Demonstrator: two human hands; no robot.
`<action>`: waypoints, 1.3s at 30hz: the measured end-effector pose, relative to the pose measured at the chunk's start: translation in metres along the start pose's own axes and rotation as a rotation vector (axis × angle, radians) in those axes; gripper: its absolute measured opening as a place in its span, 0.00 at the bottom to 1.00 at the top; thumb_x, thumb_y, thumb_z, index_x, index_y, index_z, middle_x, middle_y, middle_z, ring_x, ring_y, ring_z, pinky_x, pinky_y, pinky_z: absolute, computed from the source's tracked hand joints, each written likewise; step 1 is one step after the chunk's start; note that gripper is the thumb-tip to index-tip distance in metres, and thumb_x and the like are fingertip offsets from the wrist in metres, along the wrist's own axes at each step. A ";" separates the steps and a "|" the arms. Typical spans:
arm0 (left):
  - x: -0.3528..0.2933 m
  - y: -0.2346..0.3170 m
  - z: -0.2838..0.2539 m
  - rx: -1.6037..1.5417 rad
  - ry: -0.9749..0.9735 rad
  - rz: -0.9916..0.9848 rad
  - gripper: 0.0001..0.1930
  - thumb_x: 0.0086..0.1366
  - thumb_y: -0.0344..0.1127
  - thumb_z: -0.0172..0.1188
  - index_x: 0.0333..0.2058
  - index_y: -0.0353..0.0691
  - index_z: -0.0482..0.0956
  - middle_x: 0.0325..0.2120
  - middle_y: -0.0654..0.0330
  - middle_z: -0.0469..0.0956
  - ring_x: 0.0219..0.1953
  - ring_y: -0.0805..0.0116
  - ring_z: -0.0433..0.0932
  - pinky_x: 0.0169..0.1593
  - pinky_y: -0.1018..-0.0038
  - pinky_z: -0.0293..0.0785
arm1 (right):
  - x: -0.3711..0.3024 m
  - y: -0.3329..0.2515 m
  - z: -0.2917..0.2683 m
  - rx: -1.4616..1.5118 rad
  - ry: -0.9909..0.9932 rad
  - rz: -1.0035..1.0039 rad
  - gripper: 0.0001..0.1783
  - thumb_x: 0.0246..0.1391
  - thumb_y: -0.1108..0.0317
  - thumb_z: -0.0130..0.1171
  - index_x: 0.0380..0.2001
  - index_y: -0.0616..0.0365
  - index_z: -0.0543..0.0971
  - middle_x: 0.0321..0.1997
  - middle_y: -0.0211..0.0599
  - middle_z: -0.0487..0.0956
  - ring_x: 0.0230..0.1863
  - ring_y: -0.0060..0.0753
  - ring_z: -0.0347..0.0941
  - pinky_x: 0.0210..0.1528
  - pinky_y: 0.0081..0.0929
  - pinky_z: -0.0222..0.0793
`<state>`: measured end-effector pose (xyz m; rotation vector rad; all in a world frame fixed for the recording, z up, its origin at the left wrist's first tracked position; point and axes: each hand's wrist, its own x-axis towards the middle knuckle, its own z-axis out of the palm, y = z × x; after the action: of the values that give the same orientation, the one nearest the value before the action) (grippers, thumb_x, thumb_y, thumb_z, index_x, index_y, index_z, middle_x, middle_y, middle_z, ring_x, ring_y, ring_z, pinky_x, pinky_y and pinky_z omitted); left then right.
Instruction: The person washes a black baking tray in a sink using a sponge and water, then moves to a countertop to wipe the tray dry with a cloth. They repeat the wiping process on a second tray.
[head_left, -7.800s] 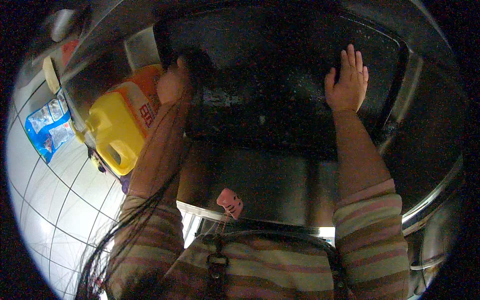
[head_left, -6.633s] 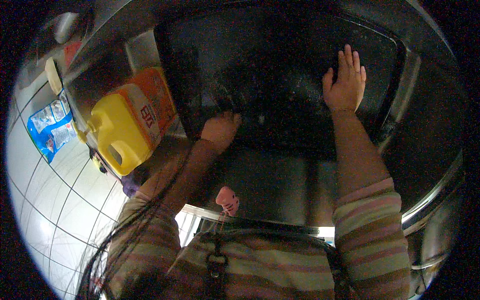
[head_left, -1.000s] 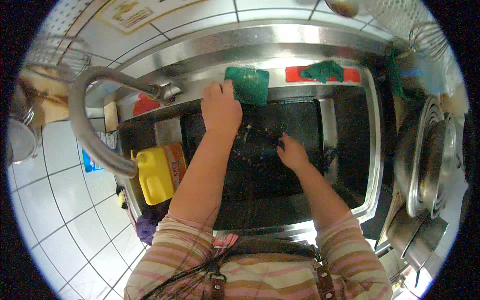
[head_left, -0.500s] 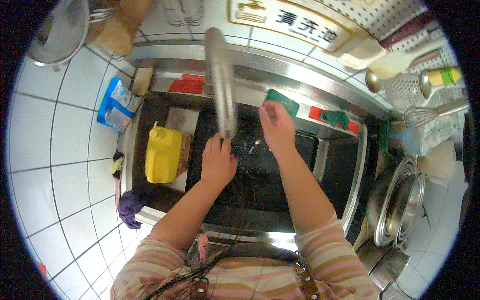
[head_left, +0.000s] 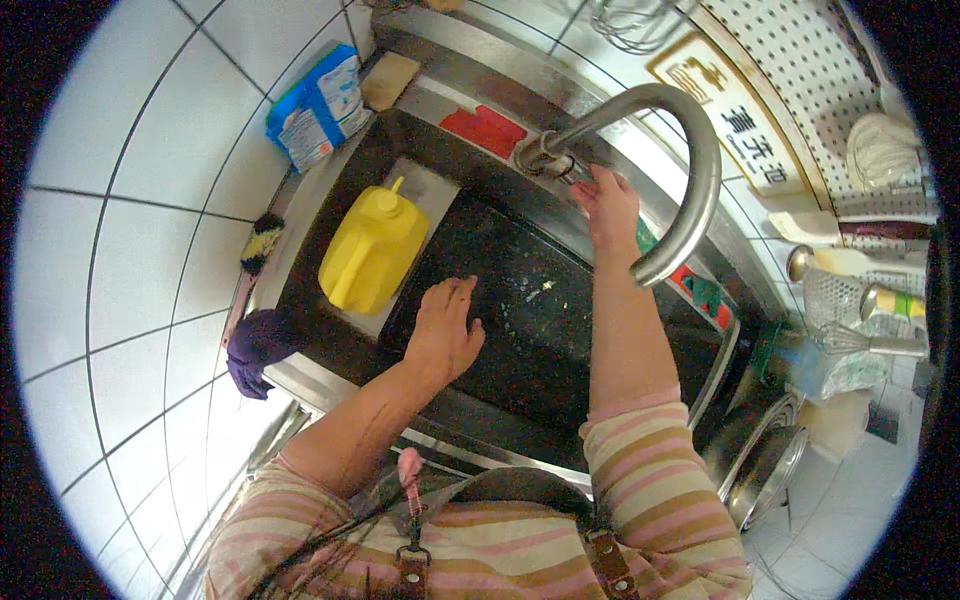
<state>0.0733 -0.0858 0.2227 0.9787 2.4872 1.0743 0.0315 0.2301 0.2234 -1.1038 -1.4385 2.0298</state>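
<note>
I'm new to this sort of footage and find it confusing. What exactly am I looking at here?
There is no machine: these are a person's own two bare hands. The camera is worn on the head and looks down; its fisheye lens makes straight edges bend.

Below is a metal sink with a dark tray in it, dotted with pale specks. A yellow jug is in the sink, left of the tray. A red pad lies on the back ledge.

The left hand is over the tray, with nothing seen in it. The right hand is at the base of the curved tap; whether it grips anything is unclear.
</note>
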 end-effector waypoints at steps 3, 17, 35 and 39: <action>-0.003 -0.003 0.009 -0.152 -0.009 -0.089 0.26 0.59 0.32 0.61 0.57 0.32 0.69 0.50 0.41 0.73 0.54 0.42 0.71 0.59 0.57 0.67 | -0.025 0.011 -0.006 0.097 0.027 0.028 0.20 0.59 0.65 0.59 0.47 0.71 0.72 0.42 0.48 0.78 0.43 0.42 0.77 0.46 0.33 0.78; 0.015 0.003 0.125 -1.340 0.087 -0.996 0.24 0.74 0.57 0.42 0.51 0.43 0.73 0.45 0.57 0.78 0.48 0.62 0.75 0.53 0.66 0.70 | -0.160 0.135 0.014 0.450 0.200 0.663 0.20 0.63 0.49 0.50 0.34 0.56 0.77 0.30 0.38 0.79 0.33 0.44 0.74 0.41 0.40 0.74; 0.000 -0.022 0.191 -0.650 -0.174 -0.756 0.18 0.70 0.47 0.47 0.45 0.42 0.79 0.42 0.52 0.79 0.44 0.53 0.77 0.45 0.58 0.74 | -0.161 0.193 -0.049 0.350 0.178 0.556 0.21 0.64 0.51 0.48 0.42 0.59 0.79 0.42 0.42 0.81 0.40 0.43 0.77 0.44 0.40 0.75; 0.009 -0.042 0.170 -0.824 -0.271 -1.073 0.15 0.70 0.41 0.49 0.39 0.34 0.78 0.33 0.50 0.79 0.31 0.55 0.79 0.30 0.55 0.75 | -0.179 0.165 -0.025 0.497 -0.090 0.979 0.17 0.64 0.52 0.46 0.37 0.52 0.78 0.32 0.34 0.79 0.33 0.38 0.77 0.34 0.38 0.76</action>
<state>0.1265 -0.0085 0.0748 -0.4010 1.6082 1.2093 0.1763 0.0545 0.1324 -1.6610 -0.3086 2.8608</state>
